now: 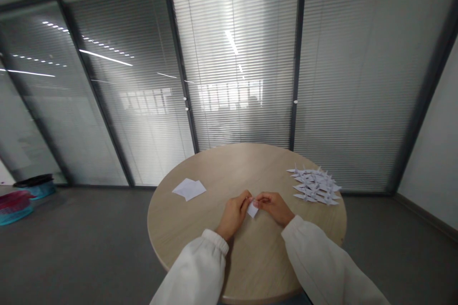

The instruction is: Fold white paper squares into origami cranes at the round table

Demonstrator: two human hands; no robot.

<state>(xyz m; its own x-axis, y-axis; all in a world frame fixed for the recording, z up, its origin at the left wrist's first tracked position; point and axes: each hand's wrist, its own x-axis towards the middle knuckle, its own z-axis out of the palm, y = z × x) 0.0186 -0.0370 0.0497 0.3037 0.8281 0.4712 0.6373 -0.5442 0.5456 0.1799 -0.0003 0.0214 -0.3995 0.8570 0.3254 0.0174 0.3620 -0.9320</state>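
Note:
A small folded piece of white paper (252,210) is held between my two hands over the round wooden table (246,162). My left hand (234,212) pinches its upper left side. On the upper right, the fingers of my right hand (274,206) close on the same paper. One corner of it points down toward me, below the fingertips. The fingers partly cover its upper end, so the folds there cannot be made out. Folded white paper cranes (317,186) lie in rows at the table's right side, and flat white paper sheets (189,189) overlap on the left.
Glass partitions with blinds (236,57) stand directly behind the table's far edge. On the floor at far left are a blue and black tub (37,186) and a red and blue one (15,207). A white wall (432,133) rises on the right.

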